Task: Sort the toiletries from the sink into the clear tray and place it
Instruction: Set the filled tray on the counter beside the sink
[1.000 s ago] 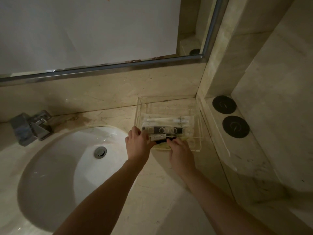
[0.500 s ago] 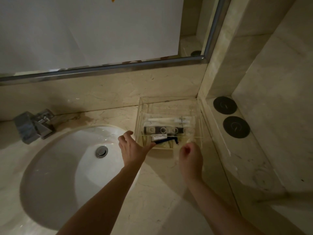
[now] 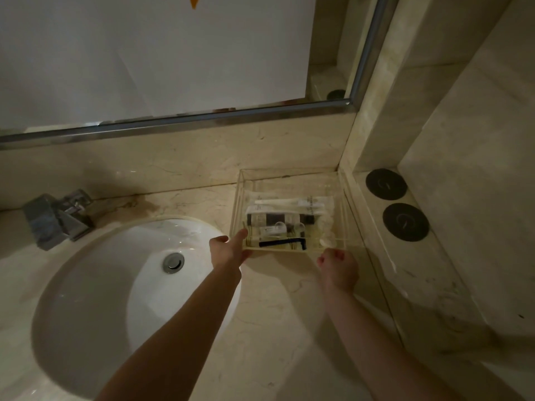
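Observation:
The clear tray (image 3: 289, 171) stands on the marble counter in the back right corner. In it lie a white tube (image 3: 292, 202), a dark-banded bottle (image 3: 278, 218), a black razor (image 3: 282, 243) and small wrapped items. My left hand (image 3: 227, 253) grips the tray's front left corner, with the thumb over the wall. My right hand (image 3: 337, 266) is curled against the front right corner, pinching the front wall. The white sink basin (image 3: 101, 299) to the left holds no toiletries.
A chrome faucet (image 3: 58, 219) sits behind the basin at the left, and the drain (image 3: 173, 263) is in its middle. The mirror frame (image 3: 202, 121) runs above the backsplash. Two black round discs (image 3: 386, 183) (image 3: 405, 222) lie on the raised ledge right of the tray.
Both hands came out of the tray, where they were arranging the items. They spread apart and now sit at its front left and front right corners.

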`<state>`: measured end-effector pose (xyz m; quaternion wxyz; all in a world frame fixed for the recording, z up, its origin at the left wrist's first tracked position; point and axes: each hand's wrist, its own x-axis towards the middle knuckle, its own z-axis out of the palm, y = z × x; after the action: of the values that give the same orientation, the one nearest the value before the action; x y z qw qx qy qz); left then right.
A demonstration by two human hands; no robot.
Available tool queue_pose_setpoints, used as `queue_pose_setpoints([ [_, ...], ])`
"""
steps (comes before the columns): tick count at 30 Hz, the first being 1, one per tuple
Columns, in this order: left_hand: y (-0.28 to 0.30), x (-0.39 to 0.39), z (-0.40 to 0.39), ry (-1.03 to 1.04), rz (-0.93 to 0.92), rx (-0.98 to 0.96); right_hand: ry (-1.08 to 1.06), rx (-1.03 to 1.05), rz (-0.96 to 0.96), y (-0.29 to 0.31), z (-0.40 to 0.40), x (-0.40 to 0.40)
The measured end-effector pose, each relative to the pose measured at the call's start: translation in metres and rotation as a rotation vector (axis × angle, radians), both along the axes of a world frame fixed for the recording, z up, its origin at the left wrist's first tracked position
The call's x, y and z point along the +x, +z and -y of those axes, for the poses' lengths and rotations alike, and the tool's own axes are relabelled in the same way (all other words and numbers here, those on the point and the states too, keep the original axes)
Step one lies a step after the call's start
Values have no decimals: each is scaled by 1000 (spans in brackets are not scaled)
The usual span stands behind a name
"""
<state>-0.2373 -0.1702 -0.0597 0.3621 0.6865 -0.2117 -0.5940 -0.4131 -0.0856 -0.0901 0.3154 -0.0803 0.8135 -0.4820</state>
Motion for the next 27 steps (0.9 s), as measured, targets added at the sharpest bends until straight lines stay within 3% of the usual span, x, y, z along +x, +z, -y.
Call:
queue_pose_setpoints([
  [4,0,-4,-4,-38,64,-26,56,35,-85,6,-1,1],
  [7,2,-12,-8,-159,256,-56,314,11,-390,22,-4,10],
  [11,9,-21,-11,-277,373,-107,704,27,-832,24,-2,21],
  [18,10,-28,-14,-339,517,-166,894,48,-1179,6,-8,13],
  [22,7,-30,-14,-324,531,-192,912,114,-1276,3,-13,15],
  [27,9,-33,-6,-300,492,-214,891,219,-1159,4,-10,28],
])
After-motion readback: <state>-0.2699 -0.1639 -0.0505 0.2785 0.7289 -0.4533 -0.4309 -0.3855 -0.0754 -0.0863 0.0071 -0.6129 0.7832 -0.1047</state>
